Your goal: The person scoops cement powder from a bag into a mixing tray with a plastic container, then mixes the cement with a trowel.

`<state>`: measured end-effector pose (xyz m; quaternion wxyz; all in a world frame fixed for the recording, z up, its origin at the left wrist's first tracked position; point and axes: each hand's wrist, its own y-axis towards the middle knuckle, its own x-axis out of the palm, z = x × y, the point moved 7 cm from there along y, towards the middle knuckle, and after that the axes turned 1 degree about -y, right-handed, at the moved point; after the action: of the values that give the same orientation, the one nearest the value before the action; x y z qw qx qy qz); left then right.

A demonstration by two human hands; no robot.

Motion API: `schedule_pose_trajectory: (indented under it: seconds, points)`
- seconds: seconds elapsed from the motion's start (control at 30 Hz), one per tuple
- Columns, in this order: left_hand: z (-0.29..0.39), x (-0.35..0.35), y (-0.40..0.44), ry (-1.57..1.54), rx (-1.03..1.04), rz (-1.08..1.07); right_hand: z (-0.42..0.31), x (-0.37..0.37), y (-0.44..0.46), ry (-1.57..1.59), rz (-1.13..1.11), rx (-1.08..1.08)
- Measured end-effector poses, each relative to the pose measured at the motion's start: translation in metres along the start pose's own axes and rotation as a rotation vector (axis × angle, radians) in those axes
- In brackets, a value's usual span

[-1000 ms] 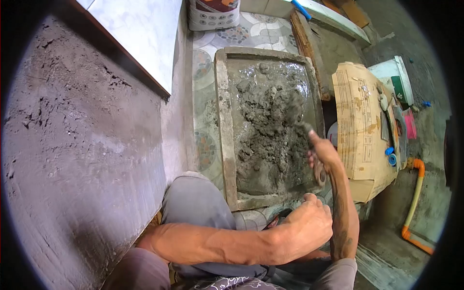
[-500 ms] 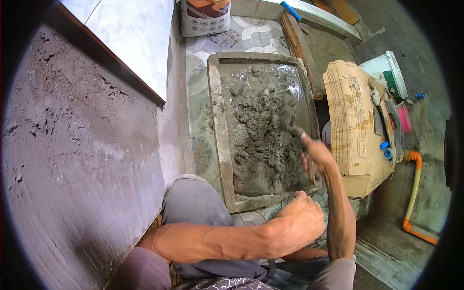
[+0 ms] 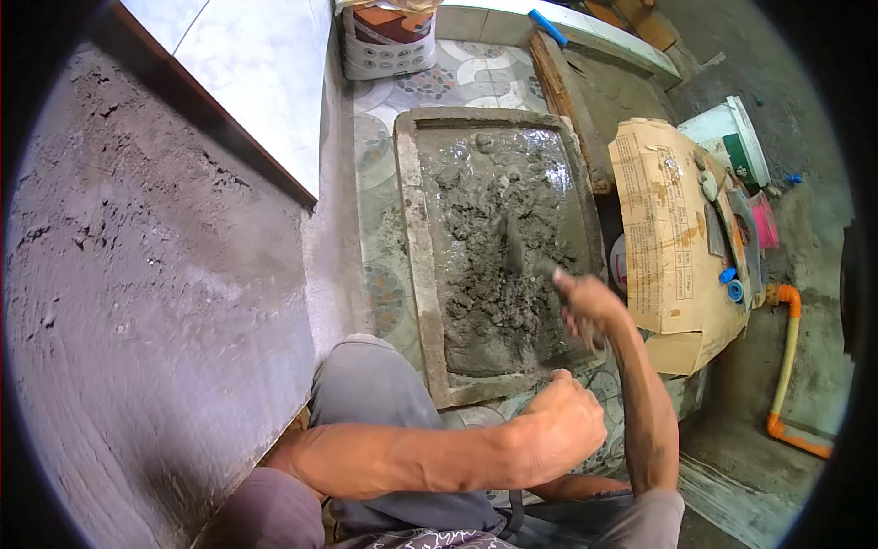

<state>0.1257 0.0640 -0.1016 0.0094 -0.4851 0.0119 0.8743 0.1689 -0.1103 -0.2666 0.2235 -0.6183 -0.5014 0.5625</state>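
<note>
Wet grey mortar (image 3: 494,320) lies in lumps inside a shallow rectangular tray (image 3: 413,210) on the patterned floor. My right hand (image 3: 593,304) is closed round the handle of a trowel (image 3: 517,247), whose mortar-coated blade sits in the middle of the heap, blurred by motion. Nearer to me, my left hand (image 3: 560,428) is a closed fist just beyond the tray's near right corner. Its fingers face away from the camera, and whatever they hold, if anything, is hidden.
A printed bag (image 3: 389,46) stands behind the tray. On the right are flattened cardboard (image 3: 663,220) with small items on it, a white bucket (image 3: 732,137), a pink container (image 3: 764,220) and an orange-jointed pipe (image 3: 785,366). A rough plastered surface (image 3: 174,274) fills the left.
The trowel and my right hand have moved left, from the heap's right side to its middle. My left fist has shifted slightly left and stays closed.
</note>
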Motion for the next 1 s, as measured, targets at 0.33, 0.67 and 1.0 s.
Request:
schedule_pose_trajectory:
  seconds: [0.33, 0.67, 1.0]
  points:
    - [-0.001, 0.001, 0.001, 0.032, -0.013, 0.000, -0.010, 0.007, 0.038, -0.630, 0.169, -0.223]
    - [-0.006, -0.001, -0.002, 0.071, -0.059, -0.003, -0.046, 0.030, 0.120, -0.291, 0.239, -0.267]
    - [0.005, 0.000, -0.009, 0.062, -0.057, -0.084, -0.050, -0.085, 0.027, -0.715, 0.627, -0.361]
